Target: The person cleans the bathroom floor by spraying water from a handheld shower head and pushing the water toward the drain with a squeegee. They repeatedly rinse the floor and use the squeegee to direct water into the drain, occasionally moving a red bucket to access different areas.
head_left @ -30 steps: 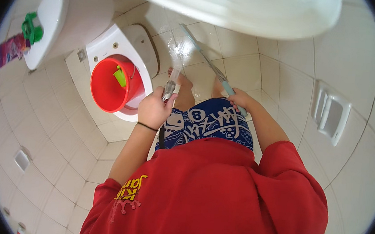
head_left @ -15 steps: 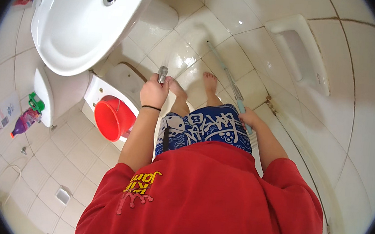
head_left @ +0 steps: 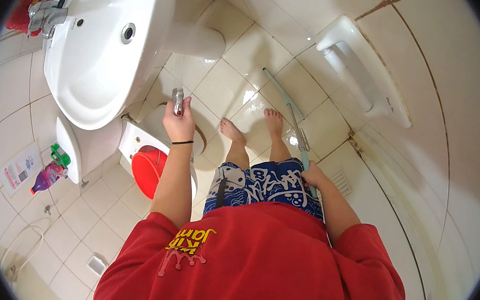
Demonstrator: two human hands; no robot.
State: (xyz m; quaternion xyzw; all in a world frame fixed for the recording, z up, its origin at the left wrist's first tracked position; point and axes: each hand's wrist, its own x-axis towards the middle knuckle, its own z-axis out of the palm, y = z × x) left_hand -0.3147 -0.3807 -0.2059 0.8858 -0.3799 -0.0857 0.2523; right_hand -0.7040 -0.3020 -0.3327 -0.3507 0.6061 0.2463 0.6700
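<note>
My left hand is closed around a short chrome spray nozzle, held up between the washbasin and my feet. A faint stream of water leaves its tip toward the floor on the far side. My right hand grips the pale green handle of a floor squeegee beside my right thigh. Its long thin green bar lies low by the tiled floor ahead of my right foot, and metal rods show along the shaft. The nozzle's hose is hidden by my hand and arm.
A white washbasin with a chrome tap juts out at the far left. Below it, a red bucket sits in the toilet. A white ceramic wall holder is at the right. The floor tiles are wet and shiny.
My left hand and the nozzle have moved left, toward the washbasin. The view has shifted, showing more of the basin and tap. My right hand keeps its hold on the squeegee.
</note>
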